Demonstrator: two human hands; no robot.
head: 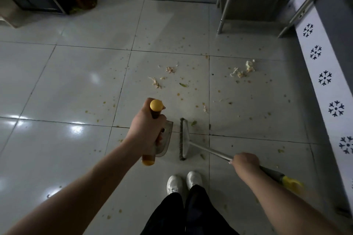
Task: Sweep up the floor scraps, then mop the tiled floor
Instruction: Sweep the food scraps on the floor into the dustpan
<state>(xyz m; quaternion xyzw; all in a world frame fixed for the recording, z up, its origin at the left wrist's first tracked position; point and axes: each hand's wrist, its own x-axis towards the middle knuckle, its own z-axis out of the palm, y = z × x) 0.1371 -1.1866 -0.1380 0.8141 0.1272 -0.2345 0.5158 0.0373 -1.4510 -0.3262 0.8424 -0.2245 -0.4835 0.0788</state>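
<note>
Left hand (147,128) grips yellow-capped grey dustpan (168,136); right hand (245,164) grips metal-handled grey broom (184,139). Risk: pale vegetable scraps (243,70), far right, scatter under hasty strokes.

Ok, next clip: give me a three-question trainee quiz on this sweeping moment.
1. True or false: scraps still lie on the tiled floor beyond the broom head.
2. What does the left hand grip? A) a mop B) the dustpan handle C) nothing
3. Fill in: the right hand grips the broom ___.
Key: 1 true; 2 B; 3 handle, that is, the broom handle.
</note>
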